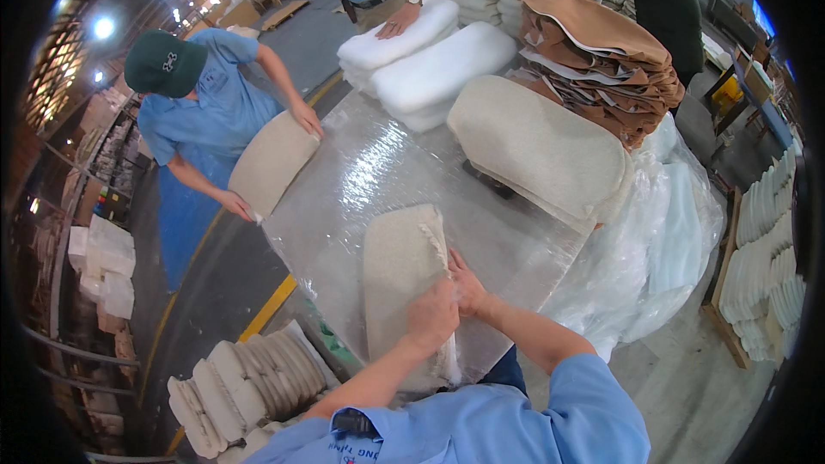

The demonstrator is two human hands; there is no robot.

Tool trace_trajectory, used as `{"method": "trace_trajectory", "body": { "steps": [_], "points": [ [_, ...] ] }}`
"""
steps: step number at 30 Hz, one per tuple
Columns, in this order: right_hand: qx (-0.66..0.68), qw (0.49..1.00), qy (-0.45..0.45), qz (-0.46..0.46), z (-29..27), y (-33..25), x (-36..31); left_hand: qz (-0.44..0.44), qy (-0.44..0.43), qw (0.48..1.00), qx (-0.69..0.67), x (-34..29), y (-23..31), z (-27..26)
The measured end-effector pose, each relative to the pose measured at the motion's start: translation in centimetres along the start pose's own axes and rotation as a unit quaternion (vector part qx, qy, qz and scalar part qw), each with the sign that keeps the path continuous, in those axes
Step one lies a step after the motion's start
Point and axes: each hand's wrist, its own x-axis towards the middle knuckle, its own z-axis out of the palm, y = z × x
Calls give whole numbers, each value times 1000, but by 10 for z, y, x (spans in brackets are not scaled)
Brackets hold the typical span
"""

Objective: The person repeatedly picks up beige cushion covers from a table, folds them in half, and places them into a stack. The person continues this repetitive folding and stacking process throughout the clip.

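A beige fabric-covered cushion (397,262) lies on the plastic-wrapped table (331,185) in front of me, its ragged, frayed edge along the right side. My left hand (432,315) is closed in a fist on that edge. Close beside it, my right hand (467,286) is also closed at the same edge, its fingertips partly hidden. Farther right on the table rests a stack of similar beige cushions (537,142).
Across the table at left, a co-worker holds another beige cushion (275,159). White padded pieces (447,69) and a pile of brown covers (601,43) stand at the far side. Bagged plastic (644,241) bulges at right. Stacked beige cushions (245,387) sit low at left.
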Motion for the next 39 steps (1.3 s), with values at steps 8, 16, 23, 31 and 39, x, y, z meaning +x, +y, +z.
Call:
{"method": "trace_trajectory", "body": {
  "steps": [8,16,23,31,39],
  "points": [
    [5,998,43,49,31,9,1,22,32,989,-145,15,-25,-15],
    [38,984,82,156,-3,-27,-7,-115,91,988,-49,41,-114,-45],
    [56,969,187,149,-19,-2,-25,-82,-92,992,-29,6,3,-4],
    [67,993,62,-77,-18,-7,-4,16,36,994,-103,-8,-11,-13],
    [46,997,11,-62,5,12,7,71,66,990,-103,-10,-6,-11]
  ]
}}
